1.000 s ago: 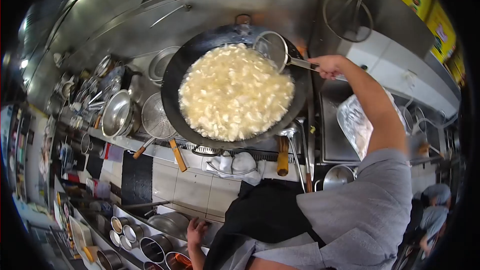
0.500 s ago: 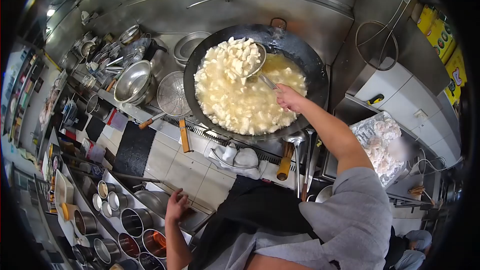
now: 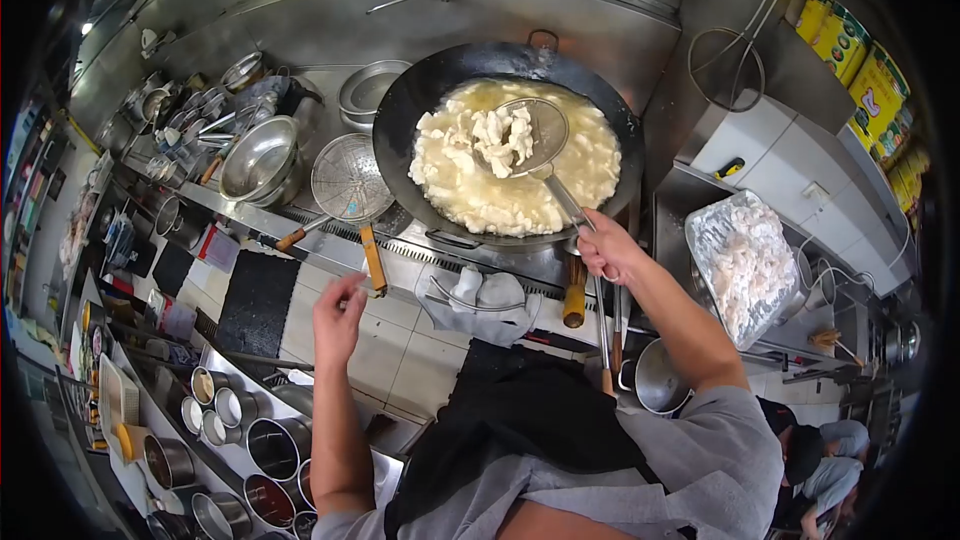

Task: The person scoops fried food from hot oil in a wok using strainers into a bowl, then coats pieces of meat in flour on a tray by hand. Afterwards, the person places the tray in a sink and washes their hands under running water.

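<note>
My right hand [image 3: 610, 248] is closed around the metal handle of a round mesh skimmer [image 3: 545, 135]. The skimmer is over a large black wok [image 3: 608, 105] and carries a heap of pale, chunky food pieces [image 3: 500, 137] on its left side. Below it, many similar pieces [image 3: 450, 185] sit in bubbling yellowish oil. My left hand [image 3: 340, 318] is raised over the floor, left of the wooden handle [image 3: 373, 258] that sticks out from the stove edge. Nothing shows in its loosely bent fingers.
Left of the wok lies a wire spider strainer [image 3: 352, 180], beside a steel bowl [image 3: 262, 162]. A foil-lined tray [image 3: 703, 225] of pale floured pieces stands at right. Cloths [image 3: 490, 295] and a bamboo brush [image 3: 574, 302] occupy the stove's front edge. A person [image 3: 825, 465] is at lower right.
My right hand has drawn the skimmer back toward me and right, with fewer pieces on it. My left hand has risen toward the stove edge. The view has shifted slightly.
</note>
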Demonstrator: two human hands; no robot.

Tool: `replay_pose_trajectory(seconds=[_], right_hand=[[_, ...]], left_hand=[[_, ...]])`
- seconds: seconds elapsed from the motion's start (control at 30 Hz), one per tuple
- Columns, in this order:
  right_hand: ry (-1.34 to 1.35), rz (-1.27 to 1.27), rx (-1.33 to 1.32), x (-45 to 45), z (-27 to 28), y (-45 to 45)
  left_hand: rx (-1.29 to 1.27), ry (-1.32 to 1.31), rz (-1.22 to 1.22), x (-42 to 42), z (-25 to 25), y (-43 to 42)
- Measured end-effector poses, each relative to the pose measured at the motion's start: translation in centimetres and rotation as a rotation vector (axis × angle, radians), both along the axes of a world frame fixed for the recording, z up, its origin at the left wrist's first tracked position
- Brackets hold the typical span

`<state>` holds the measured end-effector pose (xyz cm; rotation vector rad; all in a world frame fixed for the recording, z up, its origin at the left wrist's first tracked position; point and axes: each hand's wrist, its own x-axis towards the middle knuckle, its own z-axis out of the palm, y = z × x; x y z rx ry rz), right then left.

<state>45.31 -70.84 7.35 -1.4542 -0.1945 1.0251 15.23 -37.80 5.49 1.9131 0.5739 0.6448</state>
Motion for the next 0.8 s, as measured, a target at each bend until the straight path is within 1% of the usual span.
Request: replay_pose_trajectory(seconds=[0.03, 0.1, 0.17, 0.23, 0.3, 0.33, 0.4, 0.43, 0.47, 0.5, 0.53, 0.6, 0.67, 0.73, 0.8], right_hand=[[0.019, -0.035, -0.001, -1.5, 0.4, -0.5], [0.011, -0.04, -0.01, -3.7, 0.9, -1.7], [0.032, -0.001, 0.005, -4.9, 0.1, -3.0], [0.063, -0.021, 0.032, -6.2, -0.1, -3.8], [0.097, -0.028, 0.089, -7.3, -0.5, -4.6], [0.098, -0.033, 0.095, -7.9, -0.8, -4.9], [0.081, -0.079, 0.095, -8.7, -1.3, -5.2], [0.081, -0.088, 0.079, -9.3, -0.5, -5.2], [0.081, -0.092, 0.086, -9.4, -0.7, -5.5], [0.056, -0.072, 0.099, -9.4, -1.0, -5.8], [0.031, -0.054, 0.114, -9.4, -1.3, -6.0], [0.036, -0.06, 0.128, -9.5, -1.2, -6.4], [0.053, -0.077, 0.125, -9.5, -1.4, -6.8], [0.067, -0.083, 0.154, -9.2, -1.9, -7.2], [0.082, -0.055, 0.165, -8.9, -2.0, -7.4]], left_hand=[[0.091, -0.05, -0.026, 2.0, 2.1, -0.7], [0.142, -0.076, -0.116, 6.2, 5.3, -2.2], [0.374, -0.038, -0.197, 10.8, 6.1, -2.8], [0.497, -0.031, -0.192, 16.2, 4.7, -3.2], [0.578, 0.005, -0.102, 21.6, 2.8, -3.6], [0.615, 0.085, -0.054, 23.5, 3.4, -4.6], [0.716, 0.202, 0.007, 27.9, 1.9, -5.1], [0.723, 0.198, 0.003, 29.6, 1.5, -5.5], [0.816, 0.304, 0.026, 31.1, 1.1, -5.8], [0.911, 0.412, 0.048, 32.1, 0.9, -6.3], [0.924, 0.41, 0.041, 33.0, 0.7, -6.7], [0.963, 0.529, 0.03, 34.6, 0.5, -7.7], [0.982, 0.515, 0.006, 35.7, 0.2, -8.9], [0.975, 0.537, 0.072, 36.5, -0.5, -9.6], [0.983, 0.545, 0.08, 37.5, -1.4, -9.7]])
